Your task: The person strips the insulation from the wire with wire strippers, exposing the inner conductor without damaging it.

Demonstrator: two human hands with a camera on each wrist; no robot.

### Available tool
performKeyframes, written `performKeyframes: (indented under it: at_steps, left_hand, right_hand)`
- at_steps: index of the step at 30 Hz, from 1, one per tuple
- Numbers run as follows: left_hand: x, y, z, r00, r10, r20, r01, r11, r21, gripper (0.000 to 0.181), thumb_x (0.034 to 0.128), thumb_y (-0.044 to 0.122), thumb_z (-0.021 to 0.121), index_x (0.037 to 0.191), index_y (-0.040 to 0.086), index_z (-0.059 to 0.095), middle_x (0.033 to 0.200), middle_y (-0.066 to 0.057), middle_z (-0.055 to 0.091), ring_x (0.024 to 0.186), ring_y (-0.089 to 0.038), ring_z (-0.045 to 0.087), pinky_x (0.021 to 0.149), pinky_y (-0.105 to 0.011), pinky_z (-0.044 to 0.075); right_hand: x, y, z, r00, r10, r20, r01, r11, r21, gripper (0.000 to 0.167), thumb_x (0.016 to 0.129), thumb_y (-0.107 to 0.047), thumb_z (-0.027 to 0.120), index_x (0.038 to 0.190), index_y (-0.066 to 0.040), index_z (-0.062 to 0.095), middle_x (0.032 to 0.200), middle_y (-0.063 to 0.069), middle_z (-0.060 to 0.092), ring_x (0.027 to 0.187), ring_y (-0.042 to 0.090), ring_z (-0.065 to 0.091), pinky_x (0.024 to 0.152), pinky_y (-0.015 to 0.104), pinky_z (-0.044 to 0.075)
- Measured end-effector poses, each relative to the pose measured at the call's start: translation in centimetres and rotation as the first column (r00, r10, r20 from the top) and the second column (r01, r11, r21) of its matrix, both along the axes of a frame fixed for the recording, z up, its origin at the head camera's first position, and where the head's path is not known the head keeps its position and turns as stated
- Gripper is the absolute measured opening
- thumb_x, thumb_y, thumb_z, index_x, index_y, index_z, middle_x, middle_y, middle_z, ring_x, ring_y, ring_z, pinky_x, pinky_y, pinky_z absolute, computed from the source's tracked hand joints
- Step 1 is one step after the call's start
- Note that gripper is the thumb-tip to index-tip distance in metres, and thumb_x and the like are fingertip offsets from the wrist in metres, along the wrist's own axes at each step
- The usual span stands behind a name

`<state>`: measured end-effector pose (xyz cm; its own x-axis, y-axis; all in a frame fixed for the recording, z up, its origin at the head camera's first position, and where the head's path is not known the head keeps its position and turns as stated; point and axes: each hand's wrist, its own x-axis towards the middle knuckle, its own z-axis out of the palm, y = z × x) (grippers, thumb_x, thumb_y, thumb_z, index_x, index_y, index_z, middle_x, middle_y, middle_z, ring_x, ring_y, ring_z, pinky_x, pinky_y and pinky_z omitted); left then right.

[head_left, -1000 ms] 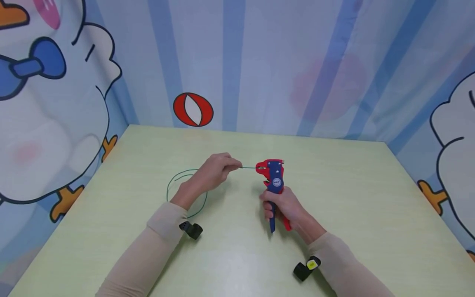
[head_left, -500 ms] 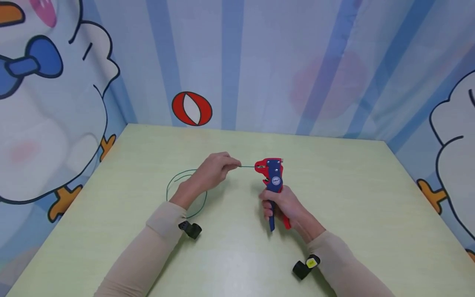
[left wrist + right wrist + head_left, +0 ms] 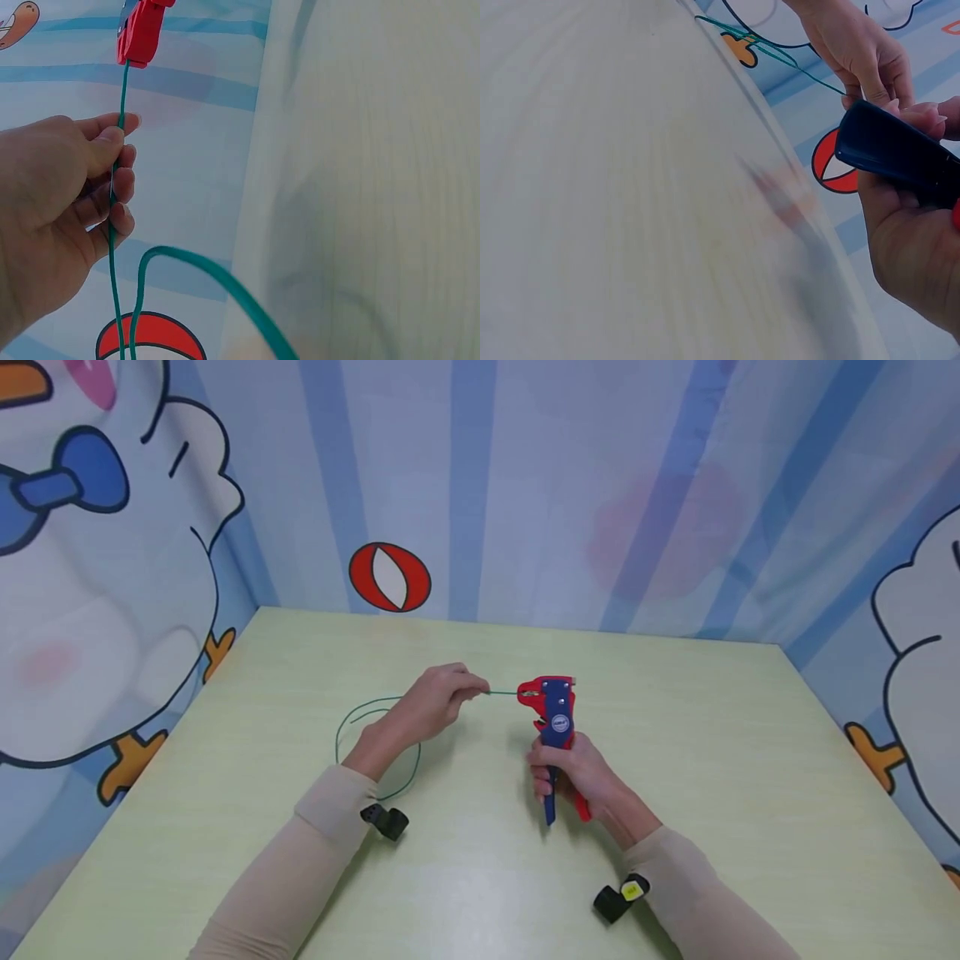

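Observation:
My left hand (image 3: 435,702) pinches a thin green wire (image 3: 112,255) between thumb and forefinger, a short way from its end. From the fingertips the wire runs right into the red nose of a red and blue wire stripper (image 3: 557,714); the tip inside the nose is hard to make out. My right hand (image 3: 581,768) grips the stripper round its two handles and holds it upright above the table. In the right wrist view the blue handle (image 3: 892,142) lies across the fingers. The rest of the wire loops behind and below the left wrist.
Under both hands spreads a pale wood-grain table (image 3: 697,777). A blue striped curtain (image 3: 525,485) with cartoon prints stands along its back and sides. Each wrist carries a small black camera, such as the left camera (image 3: 386,822).
Both hands, the wire and the stripper stay nearly in place. The whole head view shifts only slightly.

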<state>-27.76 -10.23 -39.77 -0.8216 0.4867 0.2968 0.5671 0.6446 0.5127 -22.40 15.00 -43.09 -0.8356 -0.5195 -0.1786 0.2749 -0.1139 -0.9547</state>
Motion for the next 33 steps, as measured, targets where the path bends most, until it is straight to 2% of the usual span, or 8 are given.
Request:
performKeyframes:
  at_steps: [5, 22, 33]
  left_hand:
    - [-0.07, 0.03, 0.06, 1.0, -0.005, 0.017, 0.006, 1.0, -0.015, 0.028, 0.0948, -0.001, 0.065, 0.122, 0.004, 0.071, 0.107, -0.012, 0.069, 0.097, -0.021, 0.065, 0.089, -0.031, 0.054]
    - [0.01, 0.08, 0.24, 0.999, -0.004, 0.043, 0.005, 1.0, -0.027, 0.03, 0.0937, -0.002, 0.067, 0.122, 0.005, 0.071, 0.107, -0.012, 0.069, 0.097, -0.021, 0.065, 0.087, -0.031, 0.055]
    - [-0.04, -0.12, 0.06, 0.999, -0.013, 0.038, 0.014, 1.0, -0.014, 0.029, 0.0937, -0.001, 0.067, 0.122, 0.005, 0.071, 0.106, -0.012, 0.069, 0.097, -0.021, 0.065, 0.087, -0.03, 0.055]
  right_hand:
    - [-0.04, 0.07, -0.05, 1.0, 0.016, -0.023, -0.016, 1.0, -0.004, 0.008, 0.098, -0.009, 0.053, 0.091, -0.006, 0.051, 0.07, 0.004, 0.053, 0.06, 0.017, 0.056, 0.065, 0.032, 0.055]
    - [-0.22, 0.16, -0.16, 0.998, 0.039, -0.05, -0.04, 0.999, -0.018, 0.005, 0.097, -0.003, 0.051, 0.092, -0.004, 0.05, 0.071, 0.005, 0.055, 0.061, 0.019, 0.056, 0.066, 0.033, 0.056]
    - [-0.09, 0.19, -0.26, 0.997, 0.047, -0.062, -0.047, 0.999, -0.012, 0.007, 0.098, -0.005, 0.051, 0.091, -0.005, 0.05, 0.069, 0.003, 0.053, 0.058, 0.017, 0.055, 0.063, 0.031, 0.055]
